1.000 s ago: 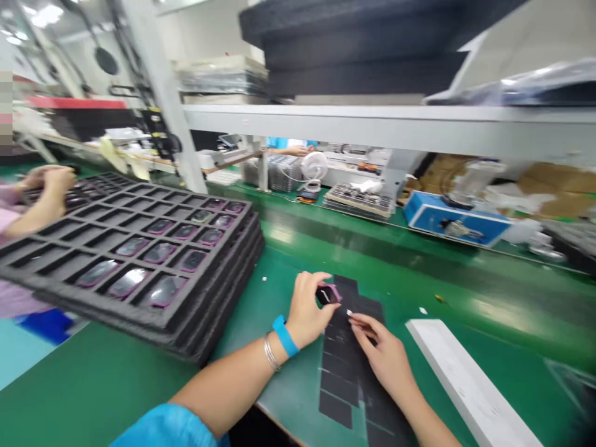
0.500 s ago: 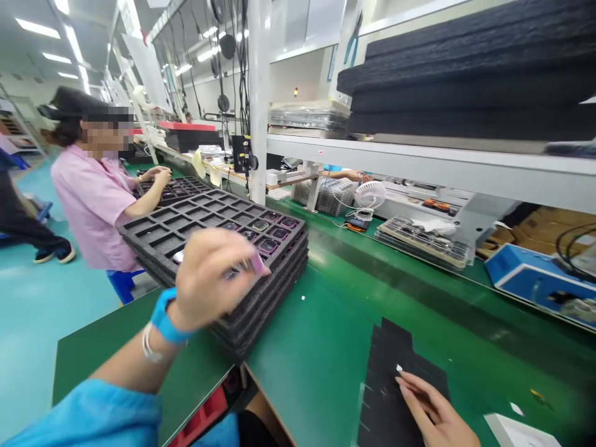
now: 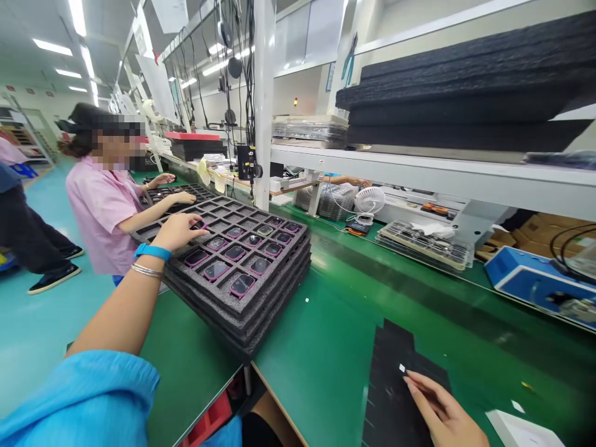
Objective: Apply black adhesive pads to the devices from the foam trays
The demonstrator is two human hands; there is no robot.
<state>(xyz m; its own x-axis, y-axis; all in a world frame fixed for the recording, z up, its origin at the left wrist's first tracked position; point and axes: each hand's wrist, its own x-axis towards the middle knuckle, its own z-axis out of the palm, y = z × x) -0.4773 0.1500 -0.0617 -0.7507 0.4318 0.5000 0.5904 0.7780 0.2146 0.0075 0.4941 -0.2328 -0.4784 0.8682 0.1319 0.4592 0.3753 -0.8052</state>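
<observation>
My left hand [image 3: 179,231] reaches out over the top black foam tray [image 3: 261,298] of a stack. Its fingers curl down on a small pink-rimmed part [image 3: 201,225] in one compartment. Several other compartments near it hold similar pink-rimmed parts [image 3: 242,284]; those farther left look empty. My right hand [image 3: 442,410] rests at the bottom right on a black sheet of cut pads [image 3: 388,347] lying on the green bench. Its thumb and forefinger pinch a tiny white bit [image 3: 401,368].
A person in a pink shirt [image 3: 100,205] works at another tray to the left. A white box corner [image 3: 526,431] lies at bottom right. A small fan [image 3: 370,200], flat trays [image 3: 421,245] and a blue device [image 3: 535,285] stand under the shelf [image 3: 419,167], which bears black foam [image 3: 465,93].
My left hand carried the small pink-rimmed part from the black sheet across to the foam tray and now has it down in a compartment. The view swung left. My right hand stayed on the sheet.
</observation>
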